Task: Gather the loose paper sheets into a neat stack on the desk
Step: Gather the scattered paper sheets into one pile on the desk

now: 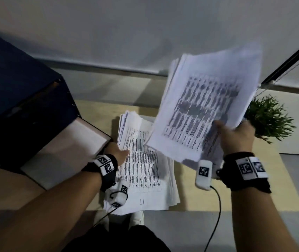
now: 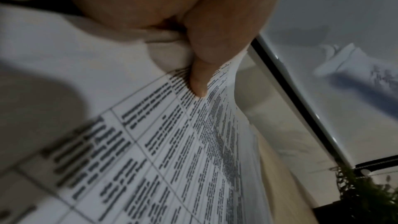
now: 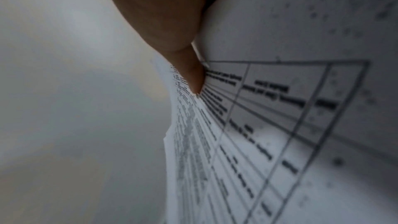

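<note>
A stack of printed table sheets (image 1: 145, 170) lies on the light wooden desk (image 1: 208, 197), its edges fanned unevenly. My left hand (image 1: 117, 151) is at the stack's left edge; in the left wrist view the thumb (image 2: 198, 77) presses on the top sheet (image 2: 161, 151) while that edge curls up, and the other fingers are hidden beneath. My right hand (image 1: 234, 137) grips a second thick bundle of sheets (image 1: 205, 110) by its lower right corner, raised and tilted above the stack's right side. The right wrist view shows the thumb (image 3: 189, 67) clamped on that bundle (image 3: 269, 125).
A large dark blue box (image 1: 18, 97) fills the left, with an open white-lined folder (image 1: 68, 150) touching the stack's left side. A green potted plant (image 1: 268, 119) stands at the desk's right, behind the raised bundle. The desk's front edge is close to me.
</note>
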A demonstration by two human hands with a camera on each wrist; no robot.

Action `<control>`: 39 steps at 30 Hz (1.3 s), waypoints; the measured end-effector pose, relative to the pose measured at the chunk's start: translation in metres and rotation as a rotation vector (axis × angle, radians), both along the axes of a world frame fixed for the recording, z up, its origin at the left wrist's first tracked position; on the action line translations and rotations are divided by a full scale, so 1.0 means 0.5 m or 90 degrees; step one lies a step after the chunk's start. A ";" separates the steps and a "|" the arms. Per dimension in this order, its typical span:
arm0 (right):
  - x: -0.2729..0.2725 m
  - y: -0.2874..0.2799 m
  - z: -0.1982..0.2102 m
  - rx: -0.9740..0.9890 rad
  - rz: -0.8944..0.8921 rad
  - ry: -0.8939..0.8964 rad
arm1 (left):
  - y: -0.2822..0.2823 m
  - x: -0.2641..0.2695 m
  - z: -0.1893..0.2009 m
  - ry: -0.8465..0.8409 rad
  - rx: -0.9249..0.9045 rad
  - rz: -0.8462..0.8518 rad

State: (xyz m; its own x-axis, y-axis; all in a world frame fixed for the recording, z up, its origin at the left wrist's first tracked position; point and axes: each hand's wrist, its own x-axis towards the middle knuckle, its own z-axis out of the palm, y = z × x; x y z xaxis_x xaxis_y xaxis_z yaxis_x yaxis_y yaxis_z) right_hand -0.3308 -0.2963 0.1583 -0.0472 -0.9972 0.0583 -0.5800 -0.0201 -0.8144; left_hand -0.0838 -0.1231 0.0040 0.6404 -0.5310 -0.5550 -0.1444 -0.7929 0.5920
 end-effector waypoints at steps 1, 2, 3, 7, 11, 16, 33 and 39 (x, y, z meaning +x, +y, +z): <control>0.003 0.011 -0.029 0.031 0.015 0.009 | 0.002 0.000 -0.011 0.006 -0.022 0.007; 0.007 0.026 -0.066 0.075 0.027 0.022 | 0.005 0.002 -0.025 0.009 -0.042 0.017; 0.010 0.039 -0.105 0.131 0.041 0.029 | 0.009 0.002 -0.030 0.011 -0.059 0.022; 0.027 0.099 -0.290 0.348 0.117 0.106 | 0.012 -0.004 -0.004 0.054 -0.101 0.080; 0.067 0.155 -0.397 0.390 0.231 0.185 | 0.011 -0.011 -0.008 0.047 -0.113 0.070; 0.090 0.107 -0.402 0.304 0.165 0.379 | 0.024 -0.003 -0.003 -0.015 -0.094 0.045; 0.139 0.120 -0.350 0.317 0.121 0.258 | 0.076 0.133 0.161 -0.204 -0.289 0.137; 0.077 0.021 -0.144 0.059 0.053 0.244 | 0.051 0.101 0.065 -0.080 -0.167 0.085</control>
